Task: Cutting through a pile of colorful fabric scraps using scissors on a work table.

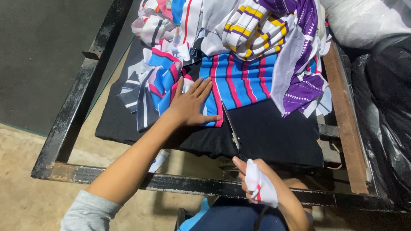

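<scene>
Looks like you're mid-cut: your right hand [257, 182], lower centre, is wrapped in white cloth, fingers closed round long steel scissors [233, 132] pointing up-frame. Your left hand [190, 105], fingers spread flat, is pinning the blue-and-pink striped fabric piece [239, 81] mid-frame on the black padded board [274, 132]. Next snip probably needs that edge taut.

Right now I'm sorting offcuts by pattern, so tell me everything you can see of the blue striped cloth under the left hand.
The blue striped cloth looks like thin, smooth fabric, bright blue with pink-red and dark stripes. It lies flat on the black pad, its far edge buried under the heap of striped scraps. The left hand presses its near left corner down, palm flat, fingers spread. The scissors, held by the right hand, point at its near edge.
</scene>
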